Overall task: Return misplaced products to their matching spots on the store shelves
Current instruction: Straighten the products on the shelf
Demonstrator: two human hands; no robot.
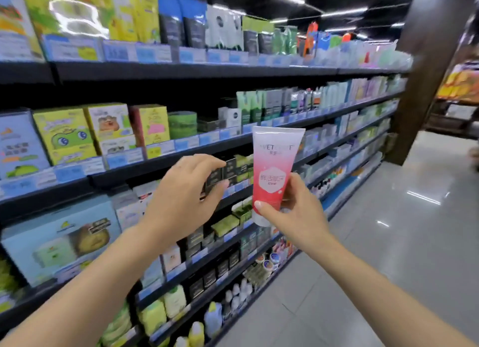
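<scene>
Fingers (pixel 298 188) of the right hand (pixel 293 212) pinching the lower end of a pink-and-white tube (pixel 274 173), thumb across the front near the bottom, other fingers wrapped behind. Tube held upright, flat crimped end up, cap end down, floating in the air just in front of the shelves (pixel 181 155) and not resting on any of them. Sitting roughly dead center, maybe a touch toward 3 o'clock.

Over at 9 o'clock from the tube, left hand (pixel 181 199) reaching toward a row of small dark boxes (pixel 225 173), fingers loosely curled and spread, thumb underneath. Looks like just touching or hovering at the boxes, honestly can't tell if anything's actually gripped.

Up at 10 o'clock, yellow-green cartoon boxes (pixel 64 136) lined up on a shelf. More tubes and boxes running off toward 2 o'clock, pretty blurry. Shiny grey floor (pixel 388 243) down at 4 o'clock.
</scene>
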